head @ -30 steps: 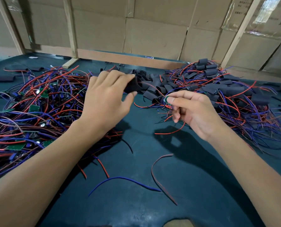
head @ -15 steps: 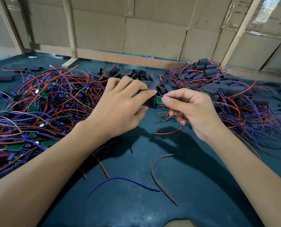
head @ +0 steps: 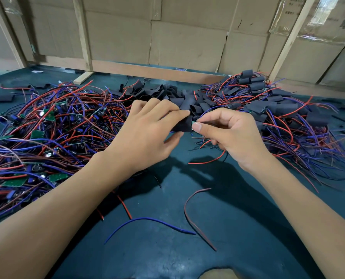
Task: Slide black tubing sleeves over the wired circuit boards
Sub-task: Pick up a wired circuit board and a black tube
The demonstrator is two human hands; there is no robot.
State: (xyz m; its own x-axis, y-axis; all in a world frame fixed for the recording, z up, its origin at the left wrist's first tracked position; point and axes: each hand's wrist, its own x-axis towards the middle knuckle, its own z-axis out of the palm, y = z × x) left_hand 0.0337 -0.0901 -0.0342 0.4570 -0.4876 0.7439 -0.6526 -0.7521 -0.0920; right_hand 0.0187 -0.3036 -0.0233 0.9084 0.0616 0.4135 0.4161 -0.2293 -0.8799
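Two bare forearms and hands, nothing worn

The left hand (head: 147,133) and right hand (head: 232,135) carry no gloves, rings or watch; both forearms are uncovered to the frame's lower edge, and the visible right thumbnail is short and plain.

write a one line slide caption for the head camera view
Left hand holds a black sleeve while the right hand feeds in a green circuit board, between piles of wired boards.

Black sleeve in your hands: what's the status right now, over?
Left hand pinches black sleeve. Right hand pinches circuit board, green edge just at the sleeve's mouth, mostly hidden. Wires trail below; nothing blocking.
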